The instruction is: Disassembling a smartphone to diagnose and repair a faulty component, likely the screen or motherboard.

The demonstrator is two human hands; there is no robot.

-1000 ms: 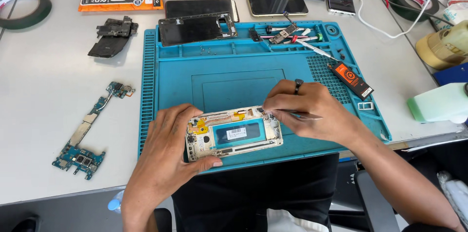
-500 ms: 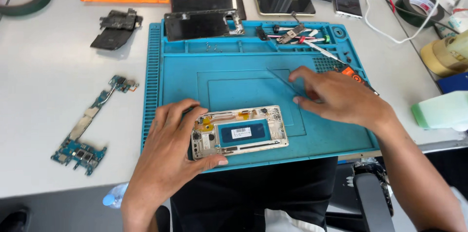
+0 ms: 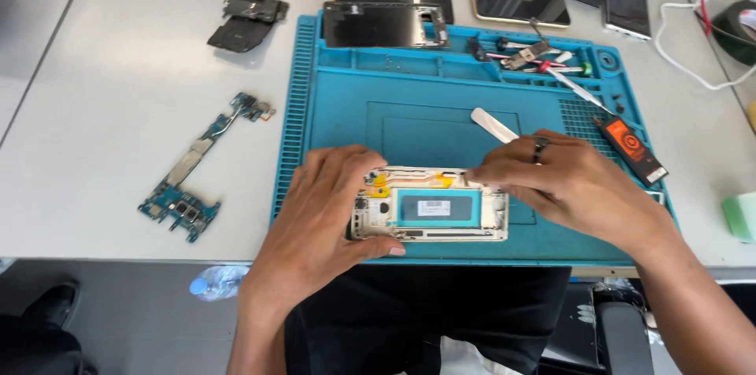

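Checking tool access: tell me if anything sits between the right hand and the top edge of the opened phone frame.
Nothing visible does. The right hand already rests its fingertips on the phone frame at its upper right edge, holding a white pry tool. The left hand grips the frame's left end.

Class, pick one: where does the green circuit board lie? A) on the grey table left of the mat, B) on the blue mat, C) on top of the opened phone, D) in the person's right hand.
A: the circuit board lies on the bare table, left of the blue mat, apart from both hands.
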